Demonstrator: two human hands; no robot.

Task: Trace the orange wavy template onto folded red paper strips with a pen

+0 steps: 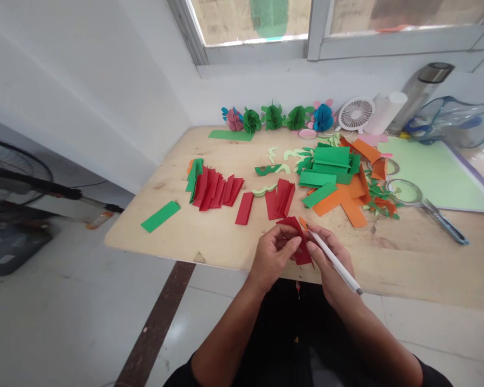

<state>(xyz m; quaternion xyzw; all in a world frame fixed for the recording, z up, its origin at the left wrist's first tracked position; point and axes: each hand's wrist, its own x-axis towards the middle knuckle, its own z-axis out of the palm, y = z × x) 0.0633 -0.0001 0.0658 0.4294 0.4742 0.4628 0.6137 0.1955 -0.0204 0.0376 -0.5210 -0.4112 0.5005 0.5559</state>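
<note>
- The red sheet (304,256) is nearside and left of the green stack (331,160), between the two hands, folded as far as can be seen.
- Left hand (269,257): grip narrow, thumb and fingers pinching the sheet.
- Right hand (326,272): grip narrow round the pen (339,265), with its fingers also at the sheet; how hard they press cannot be told.
- To work it well, line up the sheet's edges first, let the left grip steady it, and smooth with the right thumb from one end to the other.
- The pen's orange end lies by the sheet's far end; tilt it away while smoothing, or it may touch the paper unevenly.
- The bench (387,263) ends just nearside of the sheet, so a slip toward the body could drop it.
- The red pile (284,200), left of the stack, lies just beyond the left fingers; the orange strips (353,210), nearside of the stack, lie near the right hand. Lift over both rather than sweep.
- More bare wood shows far left of the stack, nearside of the red row (213,189), and on its nearside right, short of the cutter (446,221).
</note>
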